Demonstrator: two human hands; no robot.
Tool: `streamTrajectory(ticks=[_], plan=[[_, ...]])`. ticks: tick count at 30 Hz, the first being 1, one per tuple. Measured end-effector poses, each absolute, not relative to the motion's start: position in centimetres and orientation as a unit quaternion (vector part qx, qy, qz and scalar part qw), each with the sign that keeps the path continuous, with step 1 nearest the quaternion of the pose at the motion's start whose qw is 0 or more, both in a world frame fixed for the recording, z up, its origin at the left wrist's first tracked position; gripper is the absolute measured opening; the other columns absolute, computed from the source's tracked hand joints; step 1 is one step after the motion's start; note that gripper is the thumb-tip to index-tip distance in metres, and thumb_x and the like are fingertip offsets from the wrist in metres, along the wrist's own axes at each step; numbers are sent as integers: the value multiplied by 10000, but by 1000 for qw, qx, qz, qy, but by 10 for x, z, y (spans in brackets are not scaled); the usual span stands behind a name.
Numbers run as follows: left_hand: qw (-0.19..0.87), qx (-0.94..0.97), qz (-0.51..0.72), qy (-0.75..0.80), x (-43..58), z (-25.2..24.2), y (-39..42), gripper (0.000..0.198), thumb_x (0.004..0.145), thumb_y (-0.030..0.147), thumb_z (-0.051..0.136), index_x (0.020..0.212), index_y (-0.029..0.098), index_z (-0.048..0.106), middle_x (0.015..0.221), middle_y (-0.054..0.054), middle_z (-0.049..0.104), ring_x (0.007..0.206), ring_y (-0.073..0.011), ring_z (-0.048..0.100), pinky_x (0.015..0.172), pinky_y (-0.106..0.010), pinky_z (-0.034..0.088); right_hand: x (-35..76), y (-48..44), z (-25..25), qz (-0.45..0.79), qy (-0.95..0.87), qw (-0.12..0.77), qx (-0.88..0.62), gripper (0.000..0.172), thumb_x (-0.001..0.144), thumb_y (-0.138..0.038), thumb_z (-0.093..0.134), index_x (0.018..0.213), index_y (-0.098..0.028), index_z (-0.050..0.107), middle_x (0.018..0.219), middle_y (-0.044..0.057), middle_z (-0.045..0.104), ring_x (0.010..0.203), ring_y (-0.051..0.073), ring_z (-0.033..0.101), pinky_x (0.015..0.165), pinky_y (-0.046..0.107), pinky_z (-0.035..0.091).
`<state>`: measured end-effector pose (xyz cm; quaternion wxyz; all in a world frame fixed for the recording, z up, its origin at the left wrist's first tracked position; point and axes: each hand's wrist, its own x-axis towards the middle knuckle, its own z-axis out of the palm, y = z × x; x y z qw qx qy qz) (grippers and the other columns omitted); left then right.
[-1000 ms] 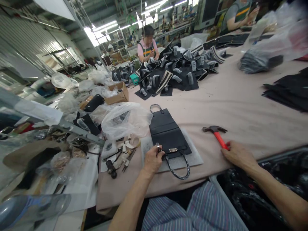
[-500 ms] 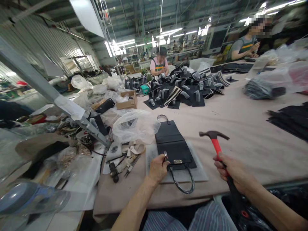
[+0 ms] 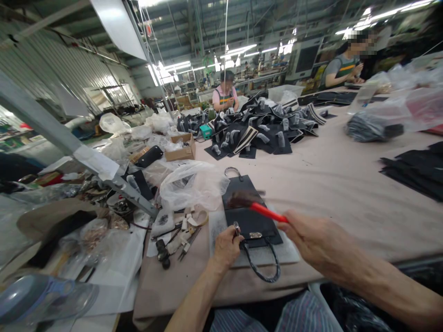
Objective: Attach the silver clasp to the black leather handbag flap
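A black bag panel (image 3: 247, 219) lies on a pale pad (image 3: 290, 255) at the table's front edge. Wrapped loop handles show at both its ends, the near handle (image 3: 278, 267) being closest to me. A gold-coloured plate (image 3: 255, 235) sits near its lower edge. Resting at the panel's near left corner, my left hand (image 3: 224, 248) is closed on a small shiny metal piece (image 3: 236, 227), whose exact kind I cannot make out. My right hand (image 3: 308, 235) grips a red-handled claw hammer (image 3: 268, 212); its blurred head hangs over the panel.
Left of the pad lie a dark round-headed tool (image 3: 162, 253), a tape roll (image 3: 201, 216) and a clear plastic bag (image 3: 192, 184). A grey post (image 3: 114, 180) slants across the left. Black pieces (image 3: 256, 129) heap up at the back, near two people.
The hammer has swung left from beside the bag panel to over it, its head now blurred, with my right hand moving along. My left hand stays at the panel's corner.
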<state>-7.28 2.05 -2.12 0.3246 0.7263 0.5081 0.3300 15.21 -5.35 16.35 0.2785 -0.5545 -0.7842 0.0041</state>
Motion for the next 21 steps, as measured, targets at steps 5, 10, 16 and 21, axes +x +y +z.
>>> streamTrajectory(ticks=[5,10,16,21], plan=[[318,732,315,514,-72,-18,21,103,851,177,617,925,211,679,816,-13,701,768,-177,658,726,-266,461,149,-56,154,9,-729,396,-559,313,1038,-365,353,793,-227,491,568,-14,537,460,130,483,478,286,304],[297,746,309,510,-72,-14,21,120,843,158,611,924,208,682,838,-29,713,808,-195,675,754,-280,469,153,-51,155,64,-798,216,-559,321,1004,-407,446,746,-228,516,535,-24,540,403,120,423,447,309,203],[319,732,315,514,-73,-20,21,133,849,172,617,949,222,691,856,-20,722,820,-182,680,777,-272,486,144,-53,171,36,-661,485,-571,329,1033,-418,388,791,-228,506,539,-34,509,423,125,477,435,272,343],[325,714,316,533,-70,-11,16,151,840,140,613,914,226,713,818,-25,711,797,-200,678,753,-308,520,180,-55,78,19,-795,234,-559,265,998,-353,465,812,-259,629,609,1,678,451,173,608,409,292,380]])
